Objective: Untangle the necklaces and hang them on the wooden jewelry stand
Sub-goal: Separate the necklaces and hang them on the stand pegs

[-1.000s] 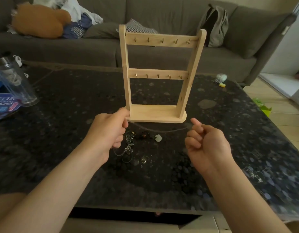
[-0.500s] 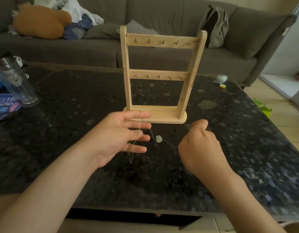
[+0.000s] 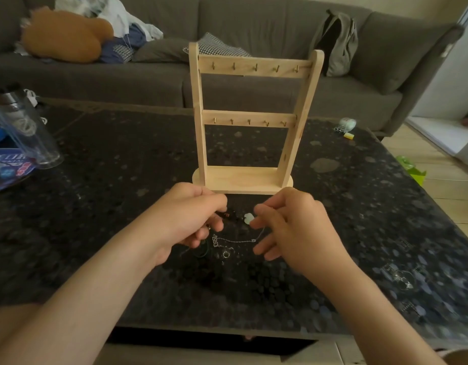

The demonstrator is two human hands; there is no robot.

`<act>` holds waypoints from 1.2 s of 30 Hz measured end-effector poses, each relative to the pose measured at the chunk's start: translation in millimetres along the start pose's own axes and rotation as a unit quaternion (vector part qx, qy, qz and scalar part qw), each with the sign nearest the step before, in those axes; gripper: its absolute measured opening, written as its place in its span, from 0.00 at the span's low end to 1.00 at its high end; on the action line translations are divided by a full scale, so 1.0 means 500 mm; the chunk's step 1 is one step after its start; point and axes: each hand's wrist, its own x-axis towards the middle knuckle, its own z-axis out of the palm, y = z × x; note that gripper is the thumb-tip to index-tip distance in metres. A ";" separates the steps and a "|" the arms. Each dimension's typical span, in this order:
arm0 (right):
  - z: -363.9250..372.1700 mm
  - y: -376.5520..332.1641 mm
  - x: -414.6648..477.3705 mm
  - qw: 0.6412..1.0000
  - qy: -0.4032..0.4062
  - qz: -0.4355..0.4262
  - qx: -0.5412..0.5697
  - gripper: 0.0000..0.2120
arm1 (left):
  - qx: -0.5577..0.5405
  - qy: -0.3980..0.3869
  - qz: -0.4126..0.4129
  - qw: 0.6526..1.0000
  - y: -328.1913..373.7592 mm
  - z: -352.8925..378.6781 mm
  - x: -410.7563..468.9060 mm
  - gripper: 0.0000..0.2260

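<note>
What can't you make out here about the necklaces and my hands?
Head view only:
- How the strands knot: the left hand grips the beaded strand and covers its end.
- Whether the right hand pinches a cord by the pale pendant: too thin to see.
- The clasp of the silver chain: too small.
- The clear bottle: cut off by the left edge.

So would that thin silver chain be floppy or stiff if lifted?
Probably floppy: the silver chain droops slackly from the right hand. Likely very light, being so fine. It may snag on the other jewelry the left hand holds.
</note>
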 end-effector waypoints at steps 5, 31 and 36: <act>-0.006 0.013 0.001 0.990 0.063 -0.101 -0.070 0.07 | -0.063 -0.015 0.045 0.997 0.007 0.000 -0.012 0.14; -0.009 0.017 0.008 0.966 0.042 -0.191 0.172 0.08 | -0.058 0.124 0.185 0.973 0.020 0.014 -0.020 0.14; -0.009 0.018 0.007 0.957 0.045 -0.168 0.233 0.07 | -0.082 0.072 0.188 0.976 0.017 0.007 -0.008 0.18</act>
